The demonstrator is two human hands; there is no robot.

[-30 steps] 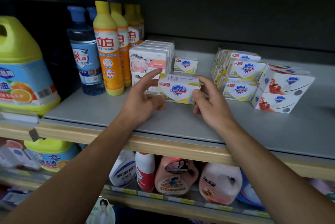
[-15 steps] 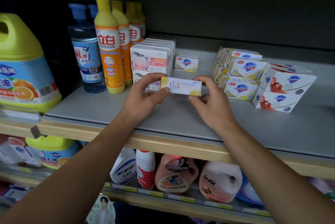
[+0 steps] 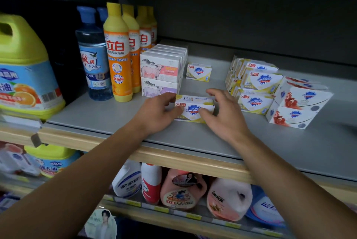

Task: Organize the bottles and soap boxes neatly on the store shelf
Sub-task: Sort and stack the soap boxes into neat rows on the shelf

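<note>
On the far left of the grey shelf (image 3: 100, 117) stands a big yellow jug (image 3: 25, 68), then a blue bottle (image 3: 94, 59) and a row of orange bottles (image 3: 117, 55). Next come stacked soap boxes with a cow picture (image 3: 161, 73). In the middle, the left hand (image 3: 157, 114) and the right hand (image 3: 225, 116) each curl their fingers around one end of a yellow soap box (image 3: 193, 110), which sits on the shelf. To the right are more yellow soap boxes (image 3: 255, 86), then white ones (image 3: 297, 105).
</note>
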